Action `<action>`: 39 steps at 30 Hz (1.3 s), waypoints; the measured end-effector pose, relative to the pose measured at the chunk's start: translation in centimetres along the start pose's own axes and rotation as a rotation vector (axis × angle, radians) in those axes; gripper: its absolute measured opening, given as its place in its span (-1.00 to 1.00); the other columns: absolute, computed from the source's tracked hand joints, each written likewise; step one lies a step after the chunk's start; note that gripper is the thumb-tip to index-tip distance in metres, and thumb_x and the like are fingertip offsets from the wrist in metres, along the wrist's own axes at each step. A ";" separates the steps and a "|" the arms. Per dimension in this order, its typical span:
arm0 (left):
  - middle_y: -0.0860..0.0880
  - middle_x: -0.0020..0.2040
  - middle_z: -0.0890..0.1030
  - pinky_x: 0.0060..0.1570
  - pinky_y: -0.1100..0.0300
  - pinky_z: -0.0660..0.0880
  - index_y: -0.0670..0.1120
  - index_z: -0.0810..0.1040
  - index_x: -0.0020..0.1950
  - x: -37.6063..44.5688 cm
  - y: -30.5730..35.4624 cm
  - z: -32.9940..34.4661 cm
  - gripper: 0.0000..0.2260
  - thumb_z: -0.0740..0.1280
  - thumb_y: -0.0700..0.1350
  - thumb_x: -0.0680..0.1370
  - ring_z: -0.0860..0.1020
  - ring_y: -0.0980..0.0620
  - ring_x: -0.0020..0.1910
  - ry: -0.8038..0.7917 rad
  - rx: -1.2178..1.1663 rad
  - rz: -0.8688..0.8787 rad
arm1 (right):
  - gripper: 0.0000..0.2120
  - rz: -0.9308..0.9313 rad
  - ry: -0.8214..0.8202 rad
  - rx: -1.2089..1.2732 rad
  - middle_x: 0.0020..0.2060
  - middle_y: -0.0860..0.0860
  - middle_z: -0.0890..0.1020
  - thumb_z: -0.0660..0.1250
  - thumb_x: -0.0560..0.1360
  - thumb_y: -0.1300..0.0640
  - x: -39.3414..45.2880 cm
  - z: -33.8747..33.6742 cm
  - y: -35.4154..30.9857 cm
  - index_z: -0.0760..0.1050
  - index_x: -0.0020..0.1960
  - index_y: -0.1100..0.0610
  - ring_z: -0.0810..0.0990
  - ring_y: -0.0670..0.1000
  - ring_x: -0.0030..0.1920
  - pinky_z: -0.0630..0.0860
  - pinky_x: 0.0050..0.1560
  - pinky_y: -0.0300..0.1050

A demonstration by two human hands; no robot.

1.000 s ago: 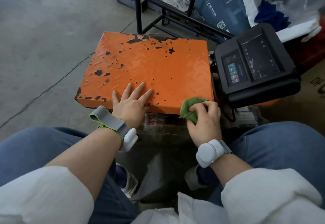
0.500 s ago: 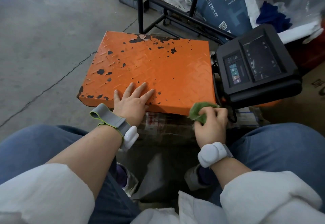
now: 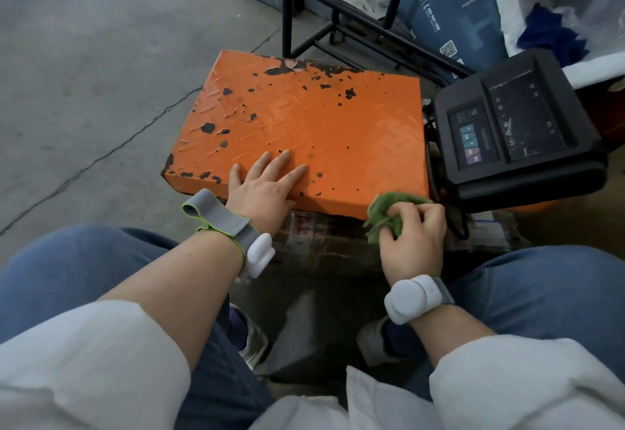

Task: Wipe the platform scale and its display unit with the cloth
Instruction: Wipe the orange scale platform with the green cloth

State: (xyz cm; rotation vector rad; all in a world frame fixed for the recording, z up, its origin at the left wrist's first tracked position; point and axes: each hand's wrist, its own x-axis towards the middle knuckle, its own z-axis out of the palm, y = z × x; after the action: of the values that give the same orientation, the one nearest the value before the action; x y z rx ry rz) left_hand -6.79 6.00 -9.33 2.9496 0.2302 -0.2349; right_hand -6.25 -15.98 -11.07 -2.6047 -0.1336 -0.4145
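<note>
Head view. Vs. half a sec ago: right hand [image 3: 411, 243] w/ the green cloth [image 3: 389, 211] has slid further right along the near edge of the platform scale [image 3: 304, 132], and now sits at the near right corner, close to the display unit [image 3: 517, 128]; a full sec ago it was nearer the middle of that edge. Left hand [image 3: 262, 189] hasn't shifted: flat, fingers spread, on the near part of the orange top, palm over the near edge. Scale and display unit lie as before.

Grip: right hand's fingers are curled tight round the bunched cloth, cloth pressed against the scale's front face at the corner. Left hand's grip is apart, holding nothing, just pressing down.

Scale: orange checker-plate slab, paint chipped to black mostly at the far edge and near left corner. Its long axis runs left-right across the view, slightly turned so the far left corner points up-left. It rests on a dark wrapped box, low, between the person's knees [image 3: 67, 270] in blue jeans.

Display unit: black, just beside the scale's right edge, screen face up and tilted, a dark cable [image 3: 461, 223] hanging at its near left corner. Its long axis runs roughly near-to-far.

White bands [image 3: 414, 297] on both wrists. Black rack [image 3: 338, 7] and blue carton [image 3: 449, 7] behind, concrete floor [image 3: 84, 74] to the left.
</note>
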 end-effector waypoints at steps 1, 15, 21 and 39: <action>0.10 0.56 -0.10 0.47 -0.19 -0.09 0.24 -0.05 0.51 0.0 0.0 0.0 -0.42 0.20 0.06 0.59 -0.12 -0.05 0.55 0.003 -0.006 -0.015 | -0.79 -0.053 -0.007 -0.025 -0.06 0.15 0.42 0.41 0.33 0.31 -0.1 0.1 0.0 0.54 -0.06 0.17 0.46 0.20 0.04 0.40 -0.06 -0.11; 0.10 0.56 -0.13 0.44 -0.29 -0.15 0.23 -0.09 0.51 0.5 -0.4 -0.5 -0.36 0.24 0.07 0.57 -0.18 -0.09 0.54 -0.049 0.003 -0.094 | -0.80 -0.450 -0.107 -0.258 -0.25 0.13 0.47 0.46 0.25 0.29 0.0 1.3 -0.9 0.58 -0.15 0.14 0.50 0.19 -0.21 0.45 -0.35 -0.07; 0.12 0.56 -0.15 0.45 -0.26 -0.14 0.25 -0.10 0.51 0.6 -1.0 -0.6 -0.38 0.21 0.01 0.60 -0.19 -0.06 0.54 -0.067 0.005 -0.084 | -0.79 -0.475 -0.105 -0.225 -0.27 0.13 0.49 0.48 0.24 0.31 -0.1 1.7 -1.8 0.61 -0.15 0.15 0.51 0.19 -0.22 0.46 -0.37 -0.08; 0.12 0.56 -0.13 0.46 -0.25 -0.12 0.27 -0.09 0.50 0.6 -1.1 -0.2 -0.40 0.20 0.00 0.60 -0.17 -0.06 0.55 -0.030 0.006 -0.072 | -0.74 -0.783 -0.098 -0.368 -0.17 0.11 0.54 0.44 0.24 0.30 1.4 2.4 -2.6 0.57 -0.10 0.11 0.48 0.17 -0.19 0.40 -0.21 -0.03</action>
State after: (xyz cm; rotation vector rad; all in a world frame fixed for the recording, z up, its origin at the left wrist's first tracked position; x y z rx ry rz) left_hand -6.33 7.16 -9.40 2.9446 0.3323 -0.2896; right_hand -4.77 -12.51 -11.41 -2.8345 -1.2346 -0.6162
